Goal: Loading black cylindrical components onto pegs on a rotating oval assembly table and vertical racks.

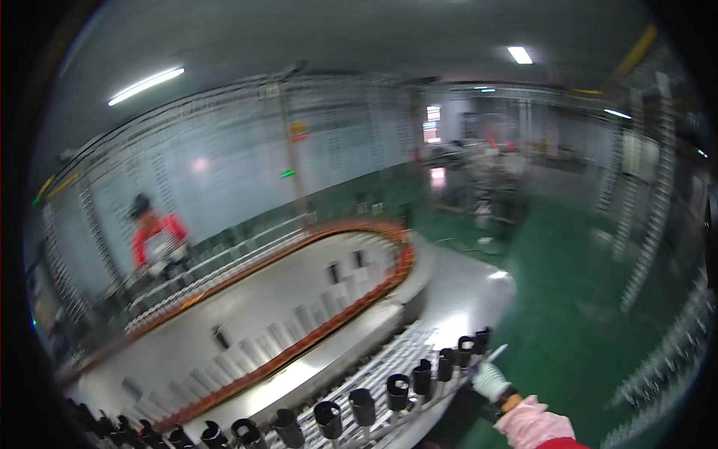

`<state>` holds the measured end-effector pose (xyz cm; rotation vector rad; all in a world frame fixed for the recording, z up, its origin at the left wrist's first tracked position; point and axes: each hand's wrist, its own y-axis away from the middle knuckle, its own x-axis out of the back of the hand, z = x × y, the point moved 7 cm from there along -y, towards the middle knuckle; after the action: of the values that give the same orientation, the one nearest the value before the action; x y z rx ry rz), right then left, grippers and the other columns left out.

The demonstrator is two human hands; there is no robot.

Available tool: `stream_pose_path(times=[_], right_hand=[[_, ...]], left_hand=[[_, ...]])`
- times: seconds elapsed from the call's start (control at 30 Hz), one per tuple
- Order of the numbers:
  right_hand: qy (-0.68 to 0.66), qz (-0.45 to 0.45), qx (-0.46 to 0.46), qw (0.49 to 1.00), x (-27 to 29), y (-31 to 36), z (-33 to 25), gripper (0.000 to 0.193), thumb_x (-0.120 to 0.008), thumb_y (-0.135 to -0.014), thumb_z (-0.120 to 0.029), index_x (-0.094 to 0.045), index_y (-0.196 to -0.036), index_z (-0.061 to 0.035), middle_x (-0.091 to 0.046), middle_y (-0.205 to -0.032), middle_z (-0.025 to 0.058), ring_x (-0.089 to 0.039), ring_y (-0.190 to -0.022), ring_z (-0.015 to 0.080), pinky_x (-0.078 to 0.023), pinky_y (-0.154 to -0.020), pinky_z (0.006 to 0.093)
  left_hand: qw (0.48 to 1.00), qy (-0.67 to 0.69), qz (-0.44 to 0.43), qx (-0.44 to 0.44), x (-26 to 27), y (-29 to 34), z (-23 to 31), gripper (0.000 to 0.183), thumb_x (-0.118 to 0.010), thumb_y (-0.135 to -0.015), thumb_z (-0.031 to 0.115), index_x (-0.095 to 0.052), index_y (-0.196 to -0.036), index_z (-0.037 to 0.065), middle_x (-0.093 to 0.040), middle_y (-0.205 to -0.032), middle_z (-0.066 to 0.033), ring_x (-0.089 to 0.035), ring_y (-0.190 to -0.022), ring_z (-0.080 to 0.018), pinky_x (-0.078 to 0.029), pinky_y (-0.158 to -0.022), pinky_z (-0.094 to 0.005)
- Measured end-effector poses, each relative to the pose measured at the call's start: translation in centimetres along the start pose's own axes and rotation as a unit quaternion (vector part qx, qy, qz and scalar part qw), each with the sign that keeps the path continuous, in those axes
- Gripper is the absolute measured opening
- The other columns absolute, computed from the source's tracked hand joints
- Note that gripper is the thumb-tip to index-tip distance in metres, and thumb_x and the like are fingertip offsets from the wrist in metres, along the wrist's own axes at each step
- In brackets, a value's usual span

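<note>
My right hand (491, 382), in a white glove with a dark band at the wrist and a pink sleeve, is at the right end of a long metal rack. It appears closed around the rack's end, though motion blurs the fingers. A pale, narrow tip sticks out beyond the glove; what it is I cannot make out. Along the rack stands a row of black, open-topped cylinders (363, 406), some with a notched rim, running down to the lower left. My left hand is outside the view.
Ahead lies an oval conveyor with an orange-brown track (299, 358) around a metal bed (247, 307). A person in red (161, 239) works on its far side. Peg-studded uprights (649, 202) stand at the right over a green floor (553, 322). Blurred machinery (482, 176) stands farther back.
</note>
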<state>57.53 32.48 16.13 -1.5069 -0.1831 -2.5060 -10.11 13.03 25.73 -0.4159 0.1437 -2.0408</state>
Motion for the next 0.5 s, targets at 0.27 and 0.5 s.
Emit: stream_pose_path(times=[0.27, 0.5], right_hand=[[-0.51, 0.081, -0.323, 0.793, -10.5, 13.7, -1.2, 0.039, -0.047, -0.091, -0.026, -0.047, -0.12, 0.0004, -0.057, -0.105, 0.0178, -0.056, -0.092, 0.025, -0.044, -0.088, 0.0306], [-0.541, 0.19, -0.479, 0.664, 0.4, 29.4, 3.4, 0.036, -0.052, -0.087, -0.022, -0.052, -0.118, -0.0043, -0.061, -0.102, 0.0179, -0.06, -0.089, 0.0291, -0.048, -0.078, 0.0371]], left_hand=[[0.783, 0.534, -0.304, 0.092, -26.4, 8.5, 24.2, 0.07, -0.047, -0.078, 0.068, -0.06, -0.095, 0.001, -0.046, -0.049, -0.0014, -0.035, -0.039, -0.0066, -0.03, -0.038, -0.0208], [0.678, 0.402, -0.614, -0.043, -28.5, 31.9, 36.8, 0.058, -0.038, -0.093, 0.052, -0.057, -0.094, -0.002, -0.05, -0.069, -0.003, -0.041, -0.058, -0.01, -0.034, -0.052, -0.0229]])
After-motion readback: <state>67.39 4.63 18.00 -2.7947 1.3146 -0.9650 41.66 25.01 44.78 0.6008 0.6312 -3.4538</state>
